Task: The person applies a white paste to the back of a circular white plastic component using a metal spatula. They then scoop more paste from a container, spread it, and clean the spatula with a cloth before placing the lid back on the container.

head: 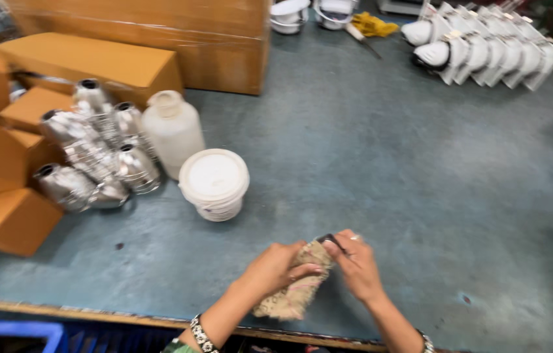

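My left hand (276,267) is wrapped around a beige patterned cloth bundle (296,287) held low over the near edge of the grey-blue table (387,163). My right hand (355,265) pinches the top of the same bundle, where a small dark piece (330,239) sticks out. Both wrists wear beaded bracelets. The lower part of the bundle hangs below my left palm.
A white lidded bucket (214,183) and a white plastic jug (173,131) stand left of centre. Several shiny metal lamp-like parts (93,157) lie beside brown cardboard boxes (2,137). A row of white shoes (485,49) lines the far right. White bowls (289,14) sit at the back.
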